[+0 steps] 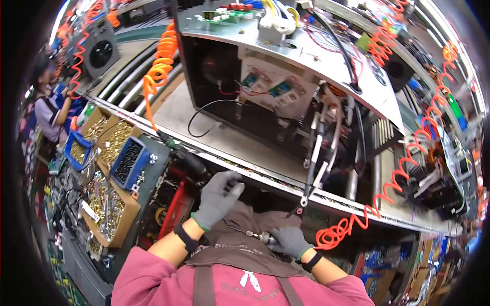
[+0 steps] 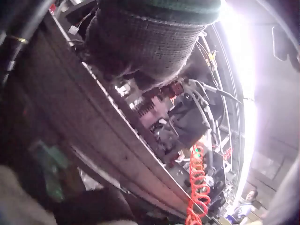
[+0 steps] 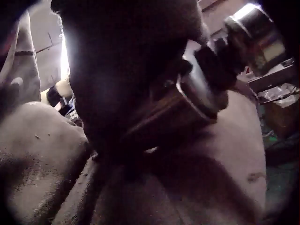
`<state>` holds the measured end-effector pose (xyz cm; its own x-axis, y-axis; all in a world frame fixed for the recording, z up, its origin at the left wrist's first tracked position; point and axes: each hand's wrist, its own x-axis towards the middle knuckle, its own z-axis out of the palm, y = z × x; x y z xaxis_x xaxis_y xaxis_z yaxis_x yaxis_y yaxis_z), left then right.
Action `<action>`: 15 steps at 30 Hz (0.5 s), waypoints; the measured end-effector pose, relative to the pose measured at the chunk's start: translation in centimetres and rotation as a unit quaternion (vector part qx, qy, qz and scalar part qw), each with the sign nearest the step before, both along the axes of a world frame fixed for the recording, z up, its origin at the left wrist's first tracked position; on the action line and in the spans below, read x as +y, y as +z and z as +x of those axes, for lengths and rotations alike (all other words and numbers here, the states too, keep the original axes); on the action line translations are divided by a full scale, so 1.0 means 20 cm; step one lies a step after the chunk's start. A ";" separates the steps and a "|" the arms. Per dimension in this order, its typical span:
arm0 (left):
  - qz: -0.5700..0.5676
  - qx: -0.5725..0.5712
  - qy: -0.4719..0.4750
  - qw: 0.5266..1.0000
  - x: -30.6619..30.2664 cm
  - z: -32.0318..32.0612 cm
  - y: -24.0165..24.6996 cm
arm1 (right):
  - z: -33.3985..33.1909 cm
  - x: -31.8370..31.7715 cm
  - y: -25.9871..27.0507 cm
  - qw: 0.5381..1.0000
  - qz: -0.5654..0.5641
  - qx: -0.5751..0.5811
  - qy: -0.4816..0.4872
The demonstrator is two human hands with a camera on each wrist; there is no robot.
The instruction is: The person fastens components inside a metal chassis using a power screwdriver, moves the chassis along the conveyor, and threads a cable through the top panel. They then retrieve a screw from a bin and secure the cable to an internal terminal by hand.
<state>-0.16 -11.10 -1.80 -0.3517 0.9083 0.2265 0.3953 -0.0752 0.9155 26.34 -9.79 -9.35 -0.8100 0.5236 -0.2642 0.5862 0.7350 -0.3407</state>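
Note:
My left hand [image 1: 218, 199], in a grey glove, hangs over the lap with loosely curled fingers and nothing visible in them. Just beyond it is a black power tool [image 1: 191, 164] on an orange coiled hose. The left wrist view shows mostly the glove's knitted back, its fingers hidden. Low over the apron, my gloved right hand [image 1: 292, 241] grips a metal cylindrical tool [image 3: 201, 89] with a collar and a rounded end piece; its exact kind I cannot tell. Black cables with ring terminals [image 1: 303, 202] dangle from the cabinet above that hand.
A large open metal cabinet [image 1: 214, 61] with circuit boards inside stands on the roller line ahead. Screws fill a cardboard box [image 1: 125, 214] and blue bins [image 1: 145, 166] at left. Red coiled hose [image 1: 332, 234] hangs at right. Another person [image 1: 51, 112] stands far left.

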 end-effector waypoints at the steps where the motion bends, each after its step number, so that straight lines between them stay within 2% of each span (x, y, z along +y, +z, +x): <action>1: 0.038 -0.010 0.069 0.997 -0.01 -0.03 0.01 | 0.00 0.00 0.01 1.000 0.004 -0.008 0.003; 2: 0.077 -0.023 0.133 0.988 -0.01 -0.06 0.01 | 0.01 0.00 0.02 1.000 0.008 -0.018 0.001; 3: 0.127 0.039 0.168 0.977 0.02 -0.11 0.05 | 0.01 0.00 0.09 1.000 0.003 0.012 -0.014; 4: 0.133 -0.084 0.181 0.971 0.06 -0.13 0.07 | 0.01 0.03 0.12 1.000 0.004 0.008 -0.015; 6: 0.115 -0.143 0.229 0.956 0.17 -0.14 0.18 | 0.06 0.10 0.19 0.994 0.015 0.064 -0.089; 7: 0.115 -0.147 0.226 0.956 0.24 -0.15 0.19 | 0.05 0.13 0.28 0.979 -0.032 0.132 -0.149; 9: 0.130 -0.245 0.216 0.936 0.34 -0.16 0.21 | 0.04 0.16 0.39 0.937 -0.081 0.202 -0.272; 11: 0.131 -0.237 0.186 0.944 0.35 -0.16 0.15 | 0.04 0.19 0.47 0.894 -0.118 0.271 -0.337; 12: 0.131 -0.220 0.160 0.953 0.34 -0.09 0.13 | 0.09 0.20 0.51 0.877 -0.107 0.307 -0.353; 14: 0.034 -0.248 0.105 0.962 0.21 -0.12 0.01 | 0.11 0.22 0.41 0.807 -0.198 0.413 -0.373; 15: 0.019 -0.238 0.135 0.962 0.15 -0.11 -0.07 | 0.08 0.23 0.44 0.784 -0.239 0.461 -0.340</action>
